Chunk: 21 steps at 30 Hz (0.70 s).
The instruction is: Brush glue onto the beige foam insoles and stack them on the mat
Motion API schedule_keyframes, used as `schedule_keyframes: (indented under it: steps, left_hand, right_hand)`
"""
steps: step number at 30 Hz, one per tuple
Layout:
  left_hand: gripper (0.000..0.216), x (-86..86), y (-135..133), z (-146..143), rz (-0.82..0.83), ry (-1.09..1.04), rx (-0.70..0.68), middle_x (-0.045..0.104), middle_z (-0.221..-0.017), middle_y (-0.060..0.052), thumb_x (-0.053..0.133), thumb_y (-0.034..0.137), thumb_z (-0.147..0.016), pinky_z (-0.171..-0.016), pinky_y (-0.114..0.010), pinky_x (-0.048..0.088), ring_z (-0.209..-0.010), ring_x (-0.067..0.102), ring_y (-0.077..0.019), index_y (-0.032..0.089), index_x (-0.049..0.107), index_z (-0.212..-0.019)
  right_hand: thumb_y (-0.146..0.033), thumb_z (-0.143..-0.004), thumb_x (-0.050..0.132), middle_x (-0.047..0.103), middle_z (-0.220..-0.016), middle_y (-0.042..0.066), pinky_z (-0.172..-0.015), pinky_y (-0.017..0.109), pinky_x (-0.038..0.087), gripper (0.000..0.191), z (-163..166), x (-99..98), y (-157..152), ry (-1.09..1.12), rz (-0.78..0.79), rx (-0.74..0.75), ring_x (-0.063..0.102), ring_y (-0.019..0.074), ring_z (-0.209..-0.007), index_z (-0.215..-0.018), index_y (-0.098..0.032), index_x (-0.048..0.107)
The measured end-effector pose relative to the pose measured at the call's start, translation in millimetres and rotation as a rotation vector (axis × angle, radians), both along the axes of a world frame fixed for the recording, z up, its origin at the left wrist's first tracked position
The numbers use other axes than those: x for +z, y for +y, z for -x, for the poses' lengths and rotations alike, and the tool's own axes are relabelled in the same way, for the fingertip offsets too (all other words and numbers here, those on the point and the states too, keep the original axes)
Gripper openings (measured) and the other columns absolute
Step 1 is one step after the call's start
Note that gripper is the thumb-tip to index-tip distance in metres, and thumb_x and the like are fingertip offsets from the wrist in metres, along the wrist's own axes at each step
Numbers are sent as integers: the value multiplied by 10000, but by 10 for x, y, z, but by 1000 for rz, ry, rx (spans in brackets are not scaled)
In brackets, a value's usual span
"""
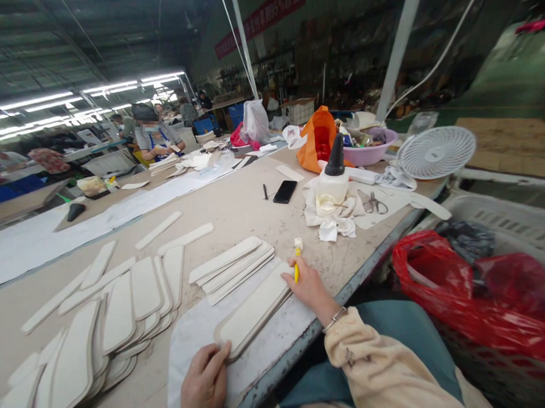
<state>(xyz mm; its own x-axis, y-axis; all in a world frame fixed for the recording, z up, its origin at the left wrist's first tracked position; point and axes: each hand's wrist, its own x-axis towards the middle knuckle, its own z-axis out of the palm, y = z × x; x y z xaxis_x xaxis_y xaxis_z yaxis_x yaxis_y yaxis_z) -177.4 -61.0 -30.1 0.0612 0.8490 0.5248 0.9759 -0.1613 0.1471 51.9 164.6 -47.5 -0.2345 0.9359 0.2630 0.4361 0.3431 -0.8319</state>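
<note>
A stack of cream, elongated flat pieces (pixel 253 309) lies on a white sheet (pixel 192 334) near the table's front edge. My left hand (pixel 205 380) rests at the near end of that stack, thumb against its edge, fingers apart. My right hand (pixel 308 285) sits at the stack's far end and is closed round a small yellow brush (pixel 297 260) with a pale tip. Just beyond lies a second pile of cream strips (pixel 232 267). Further left, several cream pieces (pixel 125 306) are fanned out in an overlapping row.
A glue bottle with a black nozzle (pixel 333 180) stands on crumpled white cloth, with scissors (pixel 373 203), a black phone (pixel 285 191) and a white fan (pixel 435 153) nearby. A crate with red plastic bags (pixel 469 293) sits right. Another person (pixel 155 138) works far back.
</note>
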Motion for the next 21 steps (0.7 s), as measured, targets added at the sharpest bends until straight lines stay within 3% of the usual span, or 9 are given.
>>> schedule_keyframes:
  steps: [11,21]
  left_hand:
    - [277,30,-12,-47,5,-35,22,591,-900,-69,479,102,-864,-711,-209,528,-818,605,-136,176,677,-1042]
    - [289,67,1,-88,-11,-64,38,608,-876,-67,460,96,-864,-700,-223,533,-795,604,-133,188,681,-1026]
  right_hand:
    - [-179,-800,545,666,-1102,67,-886,391,511,176,-22,-24,-31,87,-140,19,642,218,-1037,-956,-232,483]
    - [-220,-843,525,678,-1039,72,-947,413,495,194,-31,-25,-41,93,-222,53,624,225,-1072,-1033,-213,564]
